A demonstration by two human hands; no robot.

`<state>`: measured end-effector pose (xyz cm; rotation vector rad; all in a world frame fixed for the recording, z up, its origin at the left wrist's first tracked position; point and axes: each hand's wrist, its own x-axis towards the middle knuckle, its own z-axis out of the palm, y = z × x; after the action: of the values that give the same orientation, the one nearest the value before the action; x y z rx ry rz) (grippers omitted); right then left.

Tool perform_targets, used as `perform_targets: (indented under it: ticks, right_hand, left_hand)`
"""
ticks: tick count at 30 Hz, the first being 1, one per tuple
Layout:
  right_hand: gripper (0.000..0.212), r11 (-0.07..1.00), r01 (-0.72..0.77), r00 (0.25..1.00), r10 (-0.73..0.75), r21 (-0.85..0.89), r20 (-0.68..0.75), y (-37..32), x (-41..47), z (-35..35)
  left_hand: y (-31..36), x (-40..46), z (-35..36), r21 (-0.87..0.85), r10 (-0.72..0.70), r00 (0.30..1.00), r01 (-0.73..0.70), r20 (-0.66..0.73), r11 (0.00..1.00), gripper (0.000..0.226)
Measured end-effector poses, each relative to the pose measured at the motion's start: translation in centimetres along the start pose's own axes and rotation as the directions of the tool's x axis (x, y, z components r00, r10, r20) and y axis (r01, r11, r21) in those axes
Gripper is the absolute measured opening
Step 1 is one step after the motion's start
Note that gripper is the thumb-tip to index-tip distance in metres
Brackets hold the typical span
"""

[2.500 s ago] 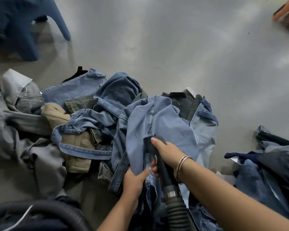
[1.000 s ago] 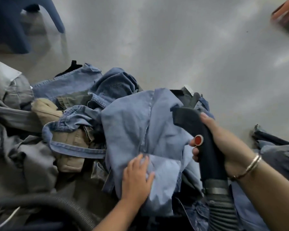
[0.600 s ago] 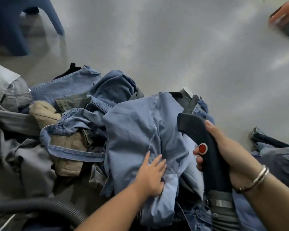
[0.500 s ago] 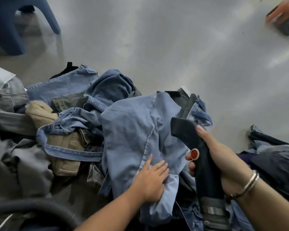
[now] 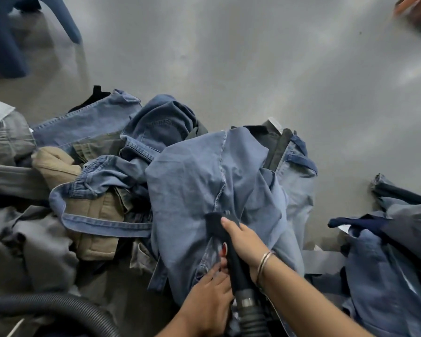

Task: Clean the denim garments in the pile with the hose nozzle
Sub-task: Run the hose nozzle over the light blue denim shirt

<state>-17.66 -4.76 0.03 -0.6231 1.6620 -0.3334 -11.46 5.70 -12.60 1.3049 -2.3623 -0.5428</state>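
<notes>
Grey floor (image 5: 241, 57) bears denim pile (image 5: 192, 190), chair (image 5: 3, 40).

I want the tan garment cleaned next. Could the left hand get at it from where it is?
Probably yes: the left hand holds the light blue denim garment, and the tan garment lies partly exposed to its left under a denim waistband.

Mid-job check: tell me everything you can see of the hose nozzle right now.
The hose nozzle is black, hard plastic by its look, with a red button on its side. Its head lies against the light blue denim garment on top of the pile. At the back a metal ring joins it to a ribbed grey hose. The right hand grips its body, forefinger stretched toward the head; the left hand is beside it on the fabric.
</notes>
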Motion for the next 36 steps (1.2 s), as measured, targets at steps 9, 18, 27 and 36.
perform_targets:
  ticks: [9, 18, 27, 36]
  right_hand:
    - [0.043, 0.986, 0.148, 0.979, -0.156, -0.07, -0.132, -10.8, 9.5, -1.1]
    - [0.053, 0.991, 0.118, 0.993, -0.116, 0.064, -0.03, -13.3, 4.2, -7.3]
    - [0.051, 0.86, 0.381, 0.906, -0.275, 0.339, -0.322, -12.0, -2.5, -12.9]
    - [0.047, 0.985, 0.11, 0.994, -0.11, 0.134, -0.01, -6.8, -6.1, -8.7]
  left_hand:
    - [-1.7, -0.6, 2.3, -0.013, 0.085, 0.923, -0.086, 0.375, 0.996, 0.046]
    - [-1.9, 0.8, -1.3, -0.083, 0.059, 0.997, -0.055, 0.051, 0.995, 0.043]
    - [-3.6, 0.5, -2.6, 0.03, -0.356, 0.923, 0.356, 0.143, 0.934, 0.059]
    - [-6.6, 5.2, -5.4, -0.421, -0.916, 0.354, 0.814, -0.188, 0.401, 0.07]
